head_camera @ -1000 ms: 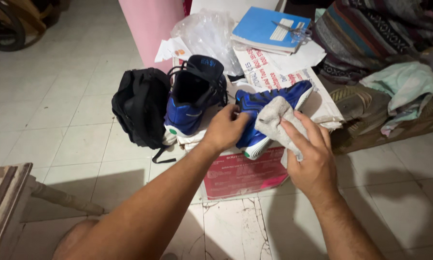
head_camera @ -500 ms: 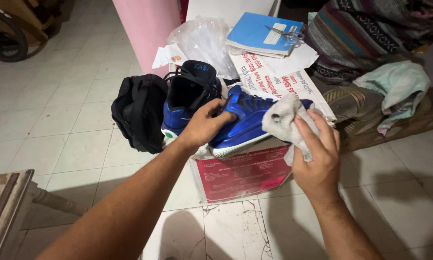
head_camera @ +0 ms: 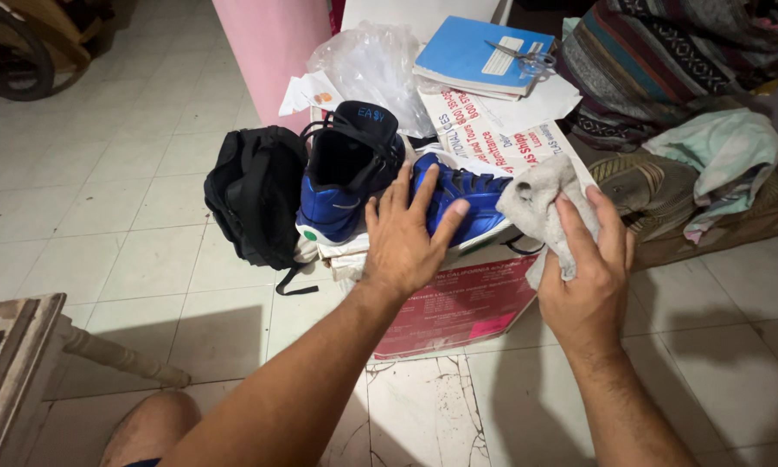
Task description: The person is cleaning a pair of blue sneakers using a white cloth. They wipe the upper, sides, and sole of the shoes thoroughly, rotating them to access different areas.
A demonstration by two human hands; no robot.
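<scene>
Left hand (head_camera: 403, 238) fingers spread flat on blue shoe (head_camera: 467, 201) atop cardboard box (head_camera: 467, 303); right hand (head_camera: 589, 277) clutching grey cloth (head_camera: 540, 203).

Pretty dim indoor shot overall, light is coming from somewhere up front and falling on the middle, so the papers (head_camera: 501, 130) and clear plastic bag (head_camera: 376, 65) are catching the brightest glare. The tiled floor (head_camera: 121, 207) is staying evenly lit at the left, while the forearms are throwing big dark shadows across it at the bottom. The striped blanket (head_camera: 665, 60) in the top right corner is sinking into murk. Wide-angle lens is bending lines at the edges, and the near forearms are looking a bit soft.
</scene>
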